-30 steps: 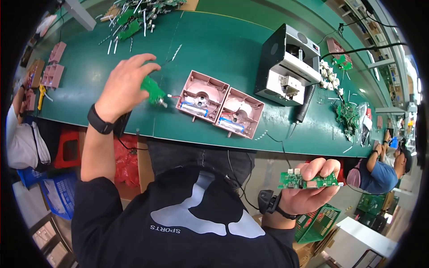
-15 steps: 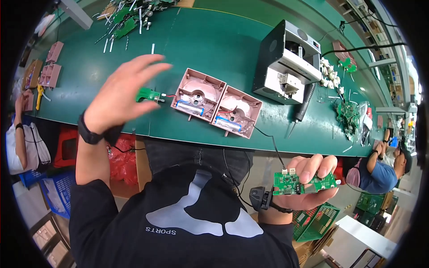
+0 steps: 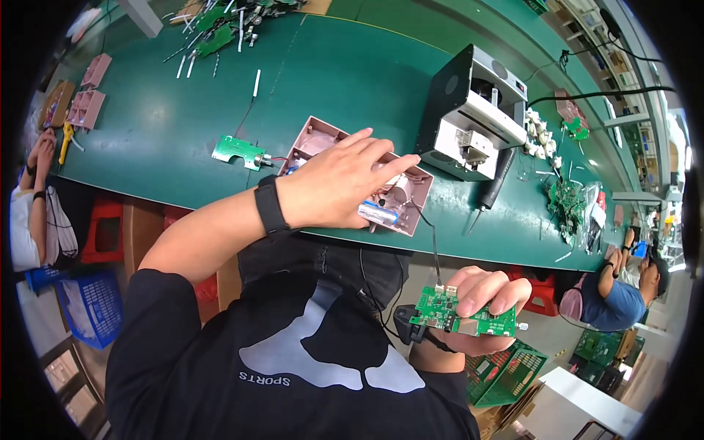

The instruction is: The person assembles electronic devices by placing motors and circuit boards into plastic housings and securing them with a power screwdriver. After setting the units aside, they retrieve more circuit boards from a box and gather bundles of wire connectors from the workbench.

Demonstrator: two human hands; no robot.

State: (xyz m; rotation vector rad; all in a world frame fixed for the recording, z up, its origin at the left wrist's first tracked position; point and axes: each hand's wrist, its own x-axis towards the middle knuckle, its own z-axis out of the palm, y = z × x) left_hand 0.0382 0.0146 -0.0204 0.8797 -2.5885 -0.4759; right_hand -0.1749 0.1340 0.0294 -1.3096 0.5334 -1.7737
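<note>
My left hand (image 3: 337, 183) lies across the pink plastic double housing (image 3: 314, 134), fingers stretched out over its middle. The palm covers much of the housing's inside; whether the fingertips grip anything there is hidden. A blue-and-silver cylindrical battery (image 3: 378, 213) shows beside the hand in the right compartment. In my right hand (image 3: 490, 293), closed around it, a green circuit board (image 3: 440, 312) is held below the table edge. A dark wire runs from the board's white connector up to the housing. Left of the housing lies a smaller green circuit board (image 3: 239, 151), joined to it by a wire.
A black-and-white machine (image 3: 466, 110) stands to the right, with a black-handled tool (image 3: 499, 180) beside it. Heaps of green boards (image 3: 215, 38) lie at far left, more (image 3: 568, 198) at right. People (image 3: 620, 293) sit at both sides. A green crate (image 3: 506, 374) stands below.
My left hand has moved right, from above the smaller board onto the housing. My right hand has shifted slightly left and down with its board. The smaller board is now uncovered.
</note>
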